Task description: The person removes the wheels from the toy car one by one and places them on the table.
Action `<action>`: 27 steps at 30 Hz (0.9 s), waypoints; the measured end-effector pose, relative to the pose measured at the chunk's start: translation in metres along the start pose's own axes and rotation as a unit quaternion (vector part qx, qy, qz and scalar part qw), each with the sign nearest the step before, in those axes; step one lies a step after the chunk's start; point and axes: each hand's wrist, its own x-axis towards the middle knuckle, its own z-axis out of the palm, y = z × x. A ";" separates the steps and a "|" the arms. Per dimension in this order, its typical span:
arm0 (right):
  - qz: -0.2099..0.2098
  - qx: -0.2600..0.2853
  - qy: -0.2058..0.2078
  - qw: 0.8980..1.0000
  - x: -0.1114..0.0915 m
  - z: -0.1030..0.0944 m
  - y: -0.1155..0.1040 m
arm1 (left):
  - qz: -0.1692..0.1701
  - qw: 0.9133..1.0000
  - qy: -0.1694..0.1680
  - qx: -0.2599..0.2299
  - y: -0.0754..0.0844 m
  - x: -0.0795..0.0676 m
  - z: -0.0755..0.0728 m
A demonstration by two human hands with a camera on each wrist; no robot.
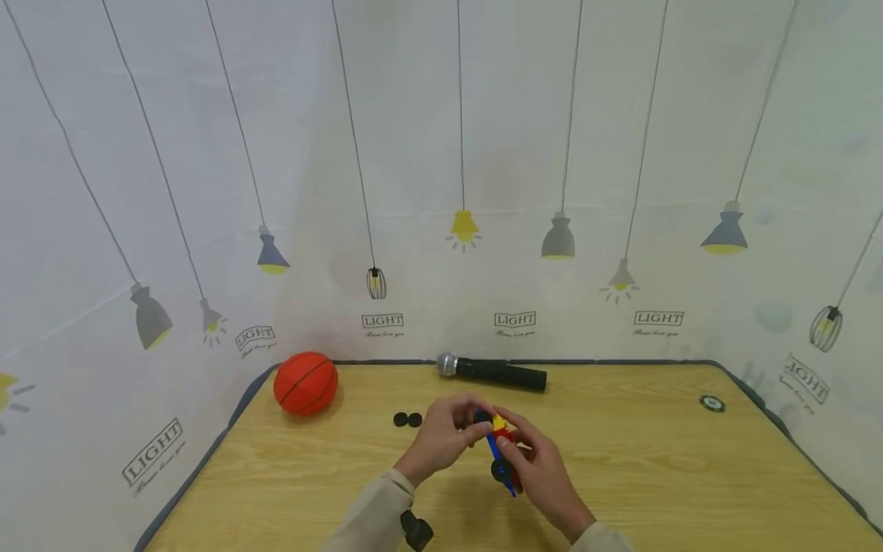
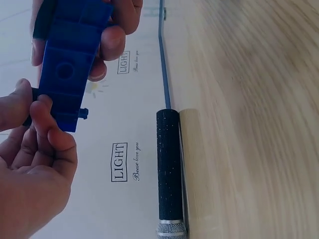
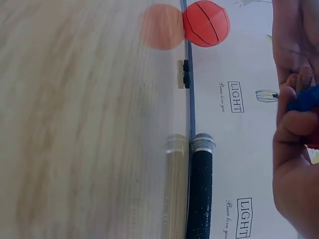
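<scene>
Both hands hold a toy car (image 1: 502, 452) with a blue base and red and yellow parts, raised over the table. My left hand (image 1: 441, 435) pinches a small black wheel (image 2: 29, 119) at one end of the blue base (image 2: 70, 64). From the opposite side of that end, a bare blue peg (image 2: 83, 113) sticks out. My right hand (image 1: 545, 468) grips the car's body by its other end, where a black wheel (image 1: 501, 470) shows. In the right wrist view, the right hand's fingers (image 3: 294, 144) hide most of the car.
Two black wheels (image 1: 408, 419) lie on the wooden table (image 1: 655, 460) left of the hands. A red toy basketball (image 1: 306, 384) sits at the back left, a black microphone (image 1: 493, 372) along the back edge. On the right lies a round chip (image 1: 712, 403). A lamp-printed curtain (image 1: 421, 153) surrounds the table.
</scene>
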 end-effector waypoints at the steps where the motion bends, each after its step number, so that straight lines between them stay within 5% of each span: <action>1: 0.000 0.003 0.010 1.000 0.000 0.000 0.000 | 0.000 1.000 -0.004 0.000 0.001 0.001 0.000; 18: -0.031 0.042 0.082 0.995 -0.004 0.007 0.004 | -0.013 1.000 0.003 -0.019 0.008 0.003 0.007; 27: -0.049 0.010 0.102 0.994 -0.003 0.010 0.007 | 0.006 1.000 0.015 0.014 0.004 0.003 0.007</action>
